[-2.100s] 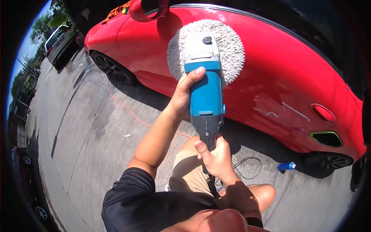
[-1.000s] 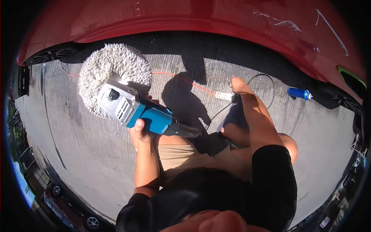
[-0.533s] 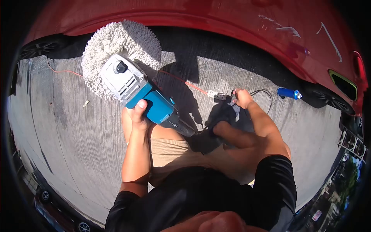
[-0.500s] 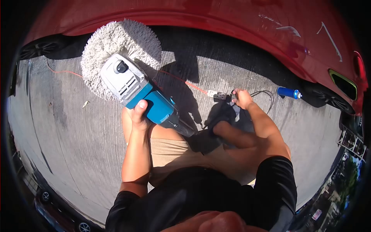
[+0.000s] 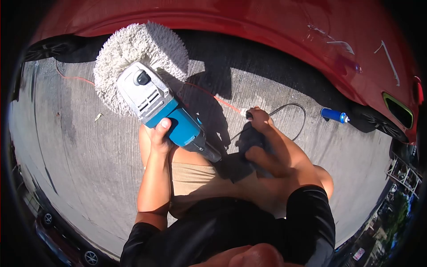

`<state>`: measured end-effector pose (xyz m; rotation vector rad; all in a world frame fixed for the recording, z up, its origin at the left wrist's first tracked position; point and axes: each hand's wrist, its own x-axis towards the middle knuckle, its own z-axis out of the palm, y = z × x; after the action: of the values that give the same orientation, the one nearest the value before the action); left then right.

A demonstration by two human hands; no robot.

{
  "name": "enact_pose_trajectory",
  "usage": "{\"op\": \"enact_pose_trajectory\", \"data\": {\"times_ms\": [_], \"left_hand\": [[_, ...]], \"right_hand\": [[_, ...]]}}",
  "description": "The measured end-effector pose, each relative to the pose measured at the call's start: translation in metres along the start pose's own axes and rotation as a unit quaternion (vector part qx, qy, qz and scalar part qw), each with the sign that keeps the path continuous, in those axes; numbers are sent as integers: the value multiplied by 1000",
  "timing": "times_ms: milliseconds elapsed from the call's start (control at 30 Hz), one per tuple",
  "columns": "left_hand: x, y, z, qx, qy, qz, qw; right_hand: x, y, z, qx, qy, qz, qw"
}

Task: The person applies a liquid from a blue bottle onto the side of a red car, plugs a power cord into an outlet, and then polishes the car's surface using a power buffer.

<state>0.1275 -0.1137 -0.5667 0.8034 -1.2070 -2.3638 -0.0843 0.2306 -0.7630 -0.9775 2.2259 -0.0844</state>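
Note:
My left hand is closed around the blue body of a polisher, its thumb lying on top. A large, shaggy white wool pad is fitted to the polisher's silver head. My right hand is low over the ground, its fingers closed on a black plug. That plug is right at the white socket end of an orange extension cord, which my fingers partly cover. A black power cable loops to the right of my right hand.
A red car with white scuffs on its side spans the far edge, with wheels at left and right. A blue can lies on the grooved concrete by the right wheel. My bent legs are close below the polisher.
My right hand has moved left with the plug, up to the extension cord's socket end, now partly hidden. The black cable spreads into a wider loop. The left hand keeps its hold on the polisher.

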Motion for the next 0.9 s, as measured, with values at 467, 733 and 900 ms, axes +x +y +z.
{"op": "enact_pose_trajectory", "data": {"times_ms": [467,733,900], "left_hand": [[1,-7,4,-40,15,-1,999],[4,13,18,-19,-1,104,994],[21,123,86,-129,-147,141,971]], "right_hand": [[21,-10,27,-131,20,11,991],[-18,-185,-128,470,-67,-183,861],[-95,-267,-219,441,36,-262,858]]}}
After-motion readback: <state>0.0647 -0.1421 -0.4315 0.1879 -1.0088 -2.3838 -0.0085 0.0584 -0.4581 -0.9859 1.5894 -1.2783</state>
